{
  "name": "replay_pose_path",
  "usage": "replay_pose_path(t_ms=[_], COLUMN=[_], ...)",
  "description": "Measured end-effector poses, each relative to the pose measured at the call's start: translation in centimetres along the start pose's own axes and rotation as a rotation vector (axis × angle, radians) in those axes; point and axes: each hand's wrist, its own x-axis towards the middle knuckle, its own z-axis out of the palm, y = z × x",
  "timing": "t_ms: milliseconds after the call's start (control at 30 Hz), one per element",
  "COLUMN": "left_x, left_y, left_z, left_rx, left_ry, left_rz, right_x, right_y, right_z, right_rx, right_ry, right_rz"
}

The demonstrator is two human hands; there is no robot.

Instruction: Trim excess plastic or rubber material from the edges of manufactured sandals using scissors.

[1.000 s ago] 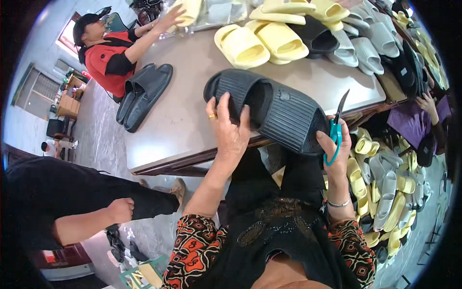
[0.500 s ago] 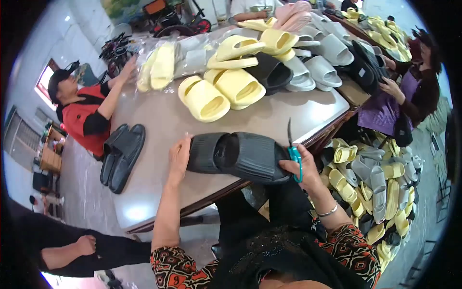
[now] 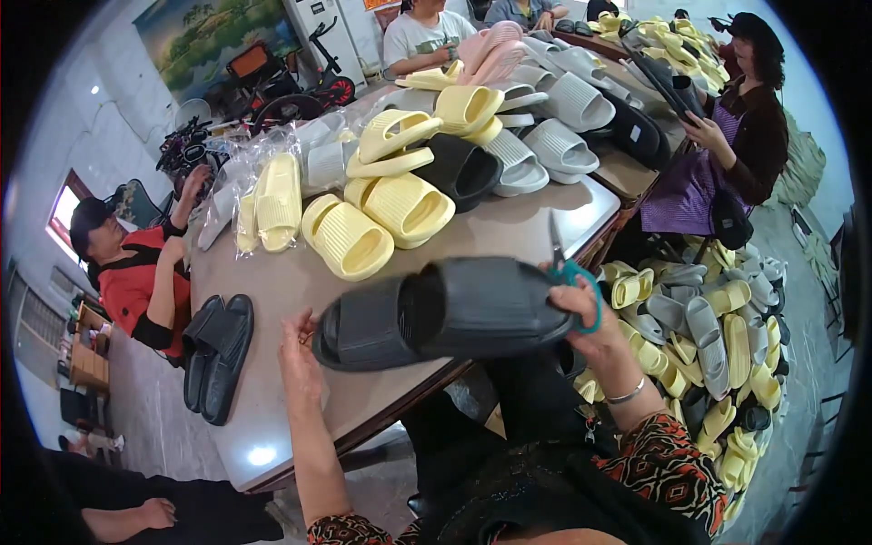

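A pair of black slide slippers point(image 3: 495, 309), laid one against the other, hangs above the front edge of the table. At their right end my right hand point(image 3: 590, 327) grips them, thumb on top. The same hand carries small scissors point(image 3: 579, 289) with teal handles, blades pointing up and away. Beside the slippers' left end is my left hand point(image 3: 300, 359), open, its fingers apart; whether a fingertip touches the sole I cannot tell. Another black pair point(image 3: 218, 354) lies on the table point(image 3: 272, 309) to the left.
Yellow slippers point(image 3: 350, 236), grey ones point(image 3: 563, 150) and a pink pair point(image 3: 490, 53) are heaped across the table's far side. A bagged yellow pair point(image 3: 277, 200) lies far left. Co-workers sit or stand around. Many loose slippers point(image 3: 708, 336) cover the floor at right.
My left hand has come off the slippers' left end and opened. My right hand has kept its hold, and the slippers have tilted. The view has shifted.
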Motion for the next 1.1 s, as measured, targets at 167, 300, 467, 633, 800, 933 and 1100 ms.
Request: replay_pose_path(t_ms=[167, 300, 467, 633, 800, 933, 1100], left_x=[-0.8, -1.8, -1.1, -0.9, 0.8, 0.3, 1.1], left_y=[0.1, 0.4, 0.0, 0.6, 1.4, 4.5, 6.3], left_z=[1.0, 2.0, 1.3, 2.2, 4.6, 12.0, 16.1], left_rx=[-0.021, 0.161, 0.207, 0.233, 0.082, -0.211, 0.046], left_ry=[0.044, -0.040, 0.004, -0.031, -0.379, -0.529, -0.289], left_rz=[-0.178, -0.108, -0.091, 0.006, 0.191, 0.330, 0.353], right_x=[1.5, 4.3, 9.7, 10.0, 6.5, 2.4, 1.5], right_y=[-5.0, -11.1, -15.8, -15.1, -8.6, -3.2, 3.0], right_z=[-1.7, -4.2, -4.9, -7.4, -8.1, -2.8, -11.4], right_rx=[0.170, 0.186, 0.157, 0.311, 0.239, 0.248, -1.521], right_ry=[-0.065, 0.012, 0.114, 0.023, -0.007, 0.090, 0.150], right_rz=[-0.431, -0.742, -0.966, -0.863, -0.695, -0.471, -1.298])
